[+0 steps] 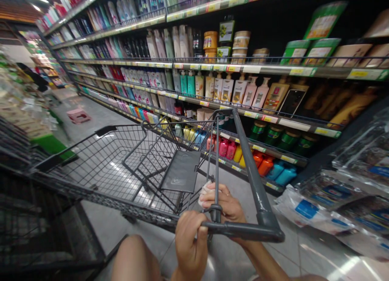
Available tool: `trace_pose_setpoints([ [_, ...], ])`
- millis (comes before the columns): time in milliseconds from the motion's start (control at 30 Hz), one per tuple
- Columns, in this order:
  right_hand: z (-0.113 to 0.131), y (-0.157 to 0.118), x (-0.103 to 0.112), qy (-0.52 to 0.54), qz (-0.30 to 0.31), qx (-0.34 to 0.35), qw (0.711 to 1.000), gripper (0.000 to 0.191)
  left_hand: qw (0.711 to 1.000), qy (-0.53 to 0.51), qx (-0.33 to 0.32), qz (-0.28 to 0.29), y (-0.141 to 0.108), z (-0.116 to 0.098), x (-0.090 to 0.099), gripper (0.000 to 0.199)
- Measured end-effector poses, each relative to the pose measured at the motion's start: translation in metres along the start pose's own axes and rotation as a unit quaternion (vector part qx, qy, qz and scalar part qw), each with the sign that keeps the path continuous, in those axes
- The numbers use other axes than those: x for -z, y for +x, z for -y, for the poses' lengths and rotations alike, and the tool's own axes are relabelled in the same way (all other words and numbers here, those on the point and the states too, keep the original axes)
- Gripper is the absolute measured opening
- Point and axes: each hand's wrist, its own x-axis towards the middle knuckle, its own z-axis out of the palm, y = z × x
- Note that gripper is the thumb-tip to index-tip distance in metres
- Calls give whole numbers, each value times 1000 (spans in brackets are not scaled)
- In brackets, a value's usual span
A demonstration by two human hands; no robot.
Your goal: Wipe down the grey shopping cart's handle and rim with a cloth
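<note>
A dark grey shopping cart [255,167] stands in front of me, with a flat plastic seat panel [181,170] inside its wire basket. My left hand [191,239] is wrapped round the side tube of the cart frame, near the handle's corner. Just beyond it, my right hand [227,206] reaches under the frame and closes on a crumpled white cloth [206,192]. The cloth lies against a thin upright bar of the cart. Part of the right hand is hidden behind the bars.
Shelves [291,125] of bottles and jars run along the right. Plastic-wrapped packs [328,208] are piled at the near right. Another dark wire cart or rack [39,216] stands at the left. A pink stool [79,116] sits on the aisle floor, near a green box [53,146].
</note>
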Motion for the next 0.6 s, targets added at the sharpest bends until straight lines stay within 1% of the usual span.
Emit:
trace_pose_setpoints([
  [100, 8, -3, -1, -16, 5, -9, 1000, 45, 1000, 2, 8, 0, -1, -3, 1, 29],
  [167, 9, -4, -1, -41, 16, -5, 999, 48, 1000, -7, 17, 1, -2, -5, 2, 28],
  [267, 0, -5, -1, -72, 34, 22, 997, 48, 999, -24, 33, 8, -3, -7, 3, 26],
  [367, -11, -5, 0, -71, 40, 43, 996, 50, 998, -31, 43, 16, -3, -8, 3, 24],
  [500, -16, -1, 3, -79, 54, 18, 995, 57, 998, -36, 50, 21, -4, -7, 4, 25],
  [600, -13, 4, 5, -79, 60, 6, 995, 57, 997, -46, 50, 25, -5, -6, 4, 27],
])
